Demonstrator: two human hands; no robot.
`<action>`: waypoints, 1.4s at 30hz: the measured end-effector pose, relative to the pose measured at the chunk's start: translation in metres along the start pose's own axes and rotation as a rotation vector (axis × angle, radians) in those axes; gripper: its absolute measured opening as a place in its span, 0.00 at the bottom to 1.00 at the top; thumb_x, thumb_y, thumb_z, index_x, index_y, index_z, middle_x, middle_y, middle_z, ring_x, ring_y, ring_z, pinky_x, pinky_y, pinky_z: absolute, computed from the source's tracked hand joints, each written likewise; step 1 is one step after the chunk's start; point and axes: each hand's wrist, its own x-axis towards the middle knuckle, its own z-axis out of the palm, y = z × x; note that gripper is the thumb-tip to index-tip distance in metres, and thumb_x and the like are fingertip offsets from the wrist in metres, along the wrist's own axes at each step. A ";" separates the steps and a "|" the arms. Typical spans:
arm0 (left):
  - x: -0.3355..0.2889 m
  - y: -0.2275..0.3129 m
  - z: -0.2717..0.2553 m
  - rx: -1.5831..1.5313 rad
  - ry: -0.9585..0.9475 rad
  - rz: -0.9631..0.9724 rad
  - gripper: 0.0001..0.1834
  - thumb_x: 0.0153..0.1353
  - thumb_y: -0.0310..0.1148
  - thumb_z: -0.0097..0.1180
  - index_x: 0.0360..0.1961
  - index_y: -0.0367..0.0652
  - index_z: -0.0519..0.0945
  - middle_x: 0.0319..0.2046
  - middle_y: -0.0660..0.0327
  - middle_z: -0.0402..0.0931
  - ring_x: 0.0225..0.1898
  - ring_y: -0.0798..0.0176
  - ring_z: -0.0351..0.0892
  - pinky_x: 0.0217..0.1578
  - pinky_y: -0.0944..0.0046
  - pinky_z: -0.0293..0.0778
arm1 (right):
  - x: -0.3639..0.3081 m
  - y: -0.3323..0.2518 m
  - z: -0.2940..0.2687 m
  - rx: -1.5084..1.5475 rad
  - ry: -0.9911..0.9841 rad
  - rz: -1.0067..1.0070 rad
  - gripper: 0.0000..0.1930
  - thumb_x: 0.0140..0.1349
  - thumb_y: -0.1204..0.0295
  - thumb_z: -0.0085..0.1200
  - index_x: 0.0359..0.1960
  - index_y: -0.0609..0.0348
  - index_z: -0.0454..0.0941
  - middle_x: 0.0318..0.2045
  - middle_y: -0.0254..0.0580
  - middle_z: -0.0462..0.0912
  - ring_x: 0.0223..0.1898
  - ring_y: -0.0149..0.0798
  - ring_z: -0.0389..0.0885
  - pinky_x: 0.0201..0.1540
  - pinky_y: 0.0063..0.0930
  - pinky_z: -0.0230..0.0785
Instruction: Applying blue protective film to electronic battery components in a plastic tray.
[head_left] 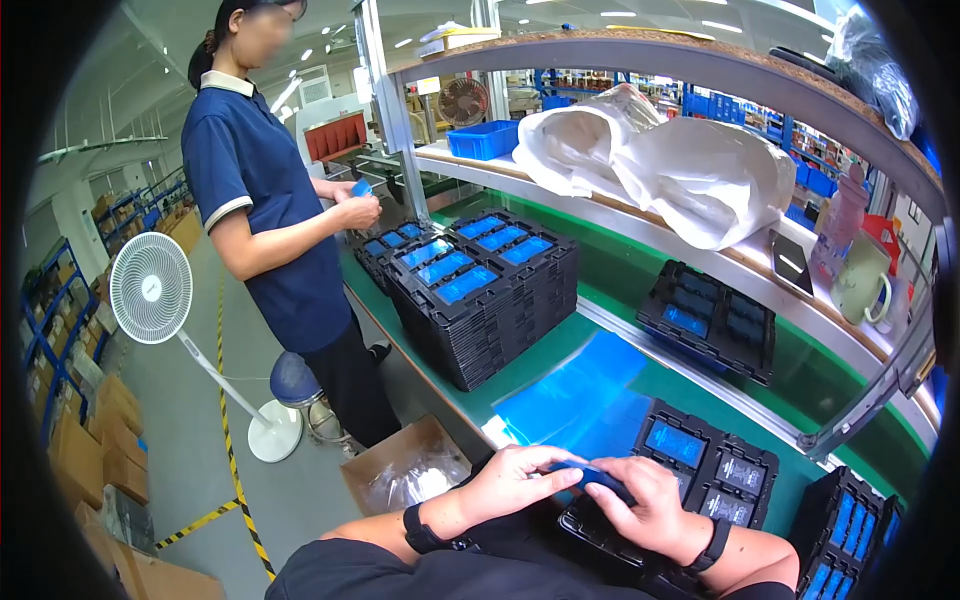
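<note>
While both hands meet close to the torso, a flat dark-blue rectangular piece (610, 485) is located between them, partly covered by the fingers; its material cannot be determined. The left hand (525, 478) holds the left end of the piece in a narrow grip, thumb opposed to fingers. The right hand (645, 497) holds the other end, with its fingers curved over the top and its thumb on the near side. Each wrist carries a black band.

Below and beyond the right hand is a black plastic tray (711, 455) with rectangular pockets; one visible pocket contains a bright-blue rectangular unit (675, 443), others contain dark printed units (740, 473). Ahead of both hands, translucent blue plastic sheets (575, 390) lie on a green work surface (680, 385). Ahead and left of the left hand is a tall stack of black plastic trays (480, 335), its top pockets filled with blue units. To the right of the right hand are further black trays with blue units (848, 525). Left of the left hand is an open brown cardboard box (362, 490) containing clear plastic. Farther left, a co-worker in a navy shirt (270, 190) holds a small blue piece (361, 187).
</note>
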 end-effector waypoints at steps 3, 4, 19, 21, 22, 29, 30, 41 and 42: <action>-0.001 0.008 -0.001 -0.023 0.054 0.043 0.14 0.63 0.36 0.56 0.41 0.34 0.80 0.33 0.59 0.81 0.35 0.73 0.78 0.37 0.73 0.73 | 0.002 -0.003 -0.001 -0.026 0.032 0.038 0.12 0.51 0.75 0.62 0.37 0.63 0.77 0.29 0.47 0.82 0.29 0.46 0.82 0.32 0.33 0.73; -0.003 0.005 -0.002 -0.034 0.040 0.055 0.14 0.63 0.36 0.56 0.42 0.34 0.80 0.35 0.58 0.81 0.35 0.72 0.79 0.38 0.71 0.74 | 0.003 -0.002 0.000 -0.023 0.044 0.010 0.10 0.51 0.78 0.61 0.36 0.63 0.77 0.29 0.46 0.82 0.28 0.45 0.82 0.31 0.33 0.72; -0.005 -0.006 -0.014 -0.425 -0.281 -0.103 0.16 0.67 0.36 0.50 0.46 0.32 0.77 0.36 0.56 0.80 0.36 0.66 0.81 0.40 0.68 0.77 | -0.002 -0.001 0.001 0.059 -0.009 0.045 0.07 0.51 0.78 0.62 0.32 0.63 0.78 0.27 0.46 0.83 0.26 0.41 0.83 0.28 0.28 0.73; -0.004 -0.001 -0.014 -0.282 -0.195 -0.045 0.16 0.66 0.36 0.51 0.45 0.33 0.78 0.34 0.58 0.81 0.36 0.67 0.81 0.40 0.68 0.77 | -0.002 -0.001 -0.001 0.057 -0.021 0.065 0.09 0.51 0.75 0.64 0.32 0.63 0.79 0.26 0.46 0.83 0.25 0.41 0.83 0.28 0.28 0.73; -0.003 0.001 -0.014 -0.276 -0.191 -0.039 0.16 0.66 0.36 0.51 0.45 0.33 0.78 0.34 0.58 0.81 0.36 0.67 0.81 0.40 0.68 0.77 | -0.002 0.001 0.000 0.069 -0.021 0.057 0.10 0.50 0.73 0.65 0.31 0.64 0.79 0.26 0.46 0.83 0.25 0.41 0.83 0.28 0.28 0.73; -0.005 0.008 -0.013 -0.013 -0.016 0.003 0.11 0.63 0.34 0.56 0.32 0.37 0.84 0.28 0.60 0.83 0.32 0.70 0.80 0.38 0.69 0.74 | -0.003 -0.001 0.000 0.030 -0.056 0.096 0.10 0.50 0.74 0.65 0.31 0.64 0.79 0.24 0.46 0.82 0.25 0.41 0.82 0.28 0.27 0.73; -0.005 0.011 -0.014 0.058 -0.008 0.038 0.11 0.62 0.34 0.57 0.32 0.37 0.83 0.27 0.60 0.83 0.32 0.69 0.80 0.37 0.69 0.74 | -0.003 0.000 0.000 0.026 -0.035 0.078 0.10 0.50 0.74 0.65 0.31 0.64 0.79 0.24 0.45 0.82 0.24 0.40 0.82 0.28 0.27 0.73; -0.010 0.010 -0.016 0.342 0.077 0.242 0.12 0.56 0.35 0.64 0.33 0.36 0.82 0.27 0.59 0.81 0.30 0.66 0.80 0.33 0.69 0.73 | -0.003 -0.002 0.001 -0.001 0.033 0.030 0.09 0.49 0.75 0.65 0.31 0.63 0.79 0.26 0.44 0.83 0.26 0.39 0.83 0.29 0.26 0.74; -0.009 0.009 -0.016 0.318 0.069 0.232 0.13 0.55 0.36 0.64 0.34 0.36 0.82 0.28 0.58 0.81 0.31 0.65 0.80 0.34 0.68 0.73 | -0.002 -0.002 0.000 -0.008 0.037 0.034 0.08 0.49 0.75 0.64 0.31 0.63 0.79 0.26 0.44 0.83 0.26 0.39 0.83 0.29 0.26 0.74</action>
